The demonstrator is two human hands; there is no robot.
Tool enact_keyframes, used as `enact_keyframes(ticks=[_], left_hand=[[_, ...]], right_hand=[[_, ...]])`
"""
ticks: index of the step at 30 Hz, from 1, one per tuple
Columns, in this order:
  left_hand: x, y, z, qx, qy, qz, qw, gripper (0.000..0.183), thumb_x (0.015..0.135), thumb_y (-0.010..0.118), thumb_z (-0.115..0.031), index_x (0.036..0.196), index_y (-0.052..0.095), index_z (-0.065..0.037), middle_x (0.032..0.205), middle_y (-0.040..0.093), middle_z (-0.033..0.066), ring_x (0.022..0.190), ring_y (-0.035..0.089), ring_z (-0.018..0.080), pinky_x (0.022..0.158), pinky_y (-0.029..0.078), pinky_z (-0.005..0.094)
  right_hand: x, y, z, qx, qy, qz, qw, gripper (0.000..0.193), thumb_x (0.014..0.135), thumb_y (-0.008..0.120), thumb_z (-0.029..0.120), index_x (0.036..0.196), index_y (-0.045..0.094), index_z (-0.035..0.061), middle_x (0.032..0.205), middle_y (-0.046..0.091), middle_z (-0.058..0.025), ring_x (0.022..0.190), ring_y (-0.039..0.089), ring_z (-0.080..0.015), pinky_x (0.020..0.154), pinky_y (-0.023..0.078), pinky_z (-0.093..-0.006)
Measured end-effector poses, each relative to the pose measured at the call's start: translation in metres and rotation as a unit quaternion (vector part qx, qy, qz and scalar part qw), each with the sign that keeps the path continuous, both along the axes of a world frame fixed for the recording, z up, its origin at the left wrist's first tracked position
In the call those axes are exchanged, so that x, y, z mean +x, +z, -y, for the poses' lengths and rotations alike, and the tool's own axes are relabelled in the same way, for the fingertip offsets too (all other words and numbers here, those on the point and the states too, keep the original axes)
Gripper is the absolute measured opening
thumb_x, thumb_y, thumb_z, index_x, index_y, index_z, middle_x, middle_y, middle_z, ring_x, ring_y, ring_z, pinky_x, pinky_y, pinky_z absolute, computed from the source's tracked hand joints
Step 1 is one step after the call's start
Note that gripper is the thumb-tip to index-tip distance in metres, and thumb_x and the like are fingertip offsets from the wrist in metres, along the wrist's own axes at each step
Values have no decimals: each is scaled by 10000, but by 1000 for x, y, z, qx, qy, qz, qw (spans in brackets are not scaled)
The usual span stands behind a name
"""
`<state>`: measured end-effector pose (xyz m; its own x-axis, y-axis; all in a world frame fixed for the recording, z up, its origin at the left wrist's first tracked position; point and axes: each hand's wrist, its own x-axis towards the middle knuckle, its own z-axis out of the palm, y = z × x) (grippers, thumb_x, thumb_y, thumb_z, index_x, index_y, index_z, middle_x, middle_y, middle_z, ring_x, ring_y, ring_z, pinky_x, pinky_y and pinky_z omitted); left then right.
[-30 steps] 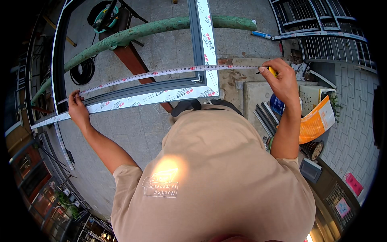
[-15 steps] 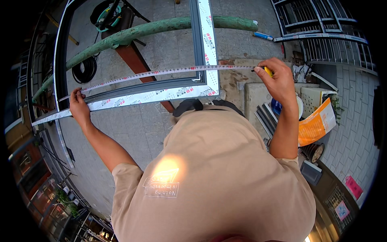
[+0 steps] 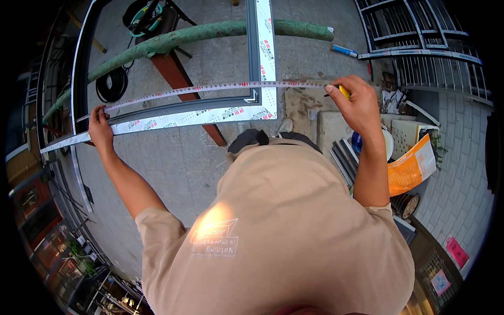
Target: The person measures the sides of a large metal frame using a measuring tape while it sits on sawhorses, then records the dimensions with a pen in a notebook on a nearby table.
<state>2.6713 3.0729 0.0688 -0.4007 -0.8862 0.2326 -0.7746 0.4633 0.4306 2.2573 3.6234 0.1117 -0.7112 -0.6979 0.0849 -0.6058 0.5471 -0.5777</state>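
Observation:
A tape measure's pale blade (image 3: 220, 86) stretches across a large rectangular frame (image 3: 178, 119), dark grey inside with printed white film along its outer faces. My right hand (image 3: 357, 100) is closed round the yellow tape case, out past the frame's right side. At the left, my left hand (image 3: 101, 128) pinches the blade's far end by the frame's lower left part. Its fingertips touch the blade, and the hand lies over the white edge. The blade runs nearly straight, a little higher on the right.
Under the frame lie a green wrapped pole (image 3: 210, 35) and a reddish-brown beam (image 3: 176, 73). A coil of black hose (image 3: 112, 85) rests on the paving. Right of me are an orange and white bag (image 3: 412, 167), metal bars (image 3: 344, 163) and a stack of railings (image 3: 415, 31).
My view has shifted slightly, so the frame sits a bit higher and further left. Both hands keep their hold, and the blade stays stretched between them.

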Motion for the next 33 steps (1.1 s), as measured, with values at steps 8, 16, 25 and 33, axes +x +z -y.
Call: enact_keyframes(ticks=[8,16,25,33], left_hand=[[-1,-2,4,-2,-2,0,1000,222,1088,577,-206,1190,746,-105,804,699,57,774,675,169,745,523,356],[-18,11,-20,-14,2,-39,999,170,1080,575,-128,1170,708,-73,819,707,92,764,687,194,729,534,360],[-147,75,48,81,-222,-158,959,166,1098,600,-114,1214,664,-15,1060,705,45,898,660,119,825,531,274],[-346,68,7,358,-377,-360,775,578,1057,669,-113,1594,456,-130,1078,684,62,959,658,115,880,567,281]], right_hand=[[0,-4,2,-20,7,1,1000,255,921,782,275,923,775,20,882,711,-161,833,677,-358,754,522,-446],[14,3,-1,4,-34,2,999,222,911,785,235,925,763,14,886,707,-162,862,677,-364,771,525,-439],[99,6,-9,-3,-151,59,987,190,903,774,176,931,758,-12,868,717,-168,801,688,-347,728,531,-413],[212,17,-10,22,-298,160,941,197,913,745,167,894,761,-28,790,718,-177,718,687,-334,679,524,-396]])
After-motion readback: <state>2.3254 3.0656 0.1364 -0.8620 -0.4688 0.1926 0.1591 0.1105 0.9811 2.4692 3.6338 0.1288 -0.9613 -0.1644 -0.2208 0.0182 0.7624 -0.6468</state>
